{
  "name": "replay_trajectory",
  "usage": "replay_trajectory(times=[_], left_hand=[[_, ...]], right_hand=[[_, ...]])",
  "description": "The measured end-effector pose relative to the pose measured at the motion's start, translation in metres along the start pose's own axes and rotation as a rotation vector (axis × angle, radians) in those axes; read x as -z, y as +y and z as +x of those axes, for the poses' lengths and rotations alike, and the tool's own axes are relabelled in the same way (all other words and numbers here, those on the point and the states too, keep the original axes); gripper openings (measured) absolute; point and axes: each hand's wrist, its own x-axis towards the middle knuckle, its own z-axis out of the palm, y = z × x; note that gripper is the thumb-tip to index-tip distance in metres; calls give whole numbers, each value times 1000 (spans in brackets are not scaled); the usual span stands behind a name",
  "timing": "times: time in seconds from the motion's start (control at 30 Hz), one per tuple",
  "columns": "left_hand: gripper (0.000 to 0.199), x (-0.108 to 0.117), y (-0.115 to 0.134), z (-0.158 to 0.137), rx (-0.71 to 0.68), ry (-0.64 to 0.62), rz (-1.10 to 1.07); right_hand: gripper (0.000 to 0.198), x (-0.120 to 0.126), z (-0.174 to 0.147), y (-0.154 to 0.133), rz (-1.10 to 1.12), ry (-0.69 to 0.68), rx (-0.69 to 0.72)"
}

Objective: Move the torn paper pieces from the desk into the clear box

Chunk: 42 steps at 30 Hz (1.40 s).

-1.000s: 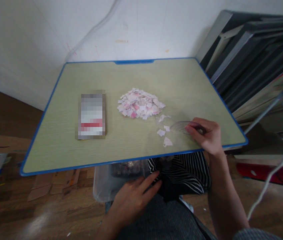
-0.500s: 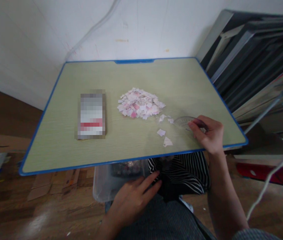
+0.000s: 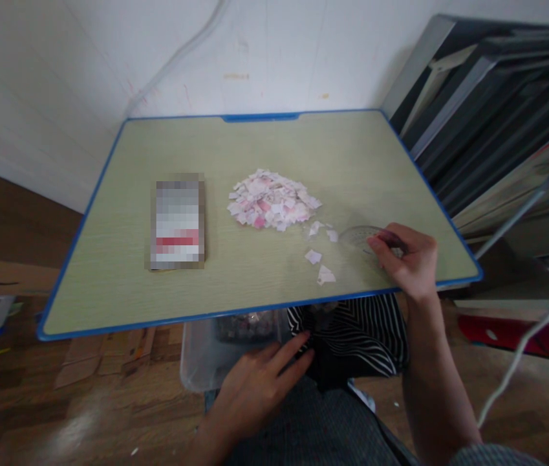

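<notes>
My right hand pinches a clear plastic protractor by its right end, over the right side of the table. Several loose paper scraps lie just left of the protractor. Beyond them is a heap of torn white and pink paper pieces in the middle of the tabletop. Below the table's front edge, my left hand rests with fingers stretched out, its fingertips on a black-and-white striped cloth over my lap. Nothing shows in that hand.
A blurred box-like object sits on the left of the blue-edged table. Beneath the front edge stands a clear plastic bin. Dark flat panels lean at the right, and a white cable hangs there.
My right hand and the protractor have shifted very slightly to the right. My left hand, the heap and the loose scraps stay as they were.
</notes>
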Motion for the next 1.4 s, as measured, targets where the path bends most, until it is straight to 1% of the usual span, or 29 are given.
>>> replay_trajectory(times=[0.03,0.1,0.2,0.27,0.4,0.47,0.53,0.6,0.7,0.77,0.83,1.0,1.23,1.33,1.4], left_hand=[[49,1,-1,0,-1,7,-1],[48,2,-2,-1,-2,14,-1],[48,2,-4,0,-7,21,0],[49,1,-3,0,-9,28,0],[51,-2,0,1,-8,16,-1],[52,-3,1,1,-6,2,2],[52,-3,1,2,-8,0,4],[52,-2,1,2,-18,9,-3],[51,0,1,3,-21,-4,-18],[52,1,1,3,-16,-13,-25],[51,1,1,2,-19,-8,-26],[49,0,1,2,-14,1,-4],[51,-4,0,2,-19,8,-21],[52,-2,1,3,-20,-6,-5],[51,-1,2,3,-21,-11,1]], right_hand=[[20,0,0,0,0,-7,6],[22,1,0,-1,12,-64,20],[23,2,1,-2,8,-82,39],[23,2,1,-3,0,-48,44],[26,3,1,-3,2,-38,43],[26,3,1,-3,22,-75,36],[26,4,1,-2,29,-69,28],[26,4,0,-1,38,-91,13],[25,3,0,0,51,-57,-21],[23,1,0,0,58,-9,-40],[23,0,1,0,57,-3,-43],[17,-3,4,-1,-9,-72,-15],[15,-6,4,2,-27,-78,-38],[17,-8,5,-2,-25,-108,-3],[17,-9,5,-6,-7,-162,54]])
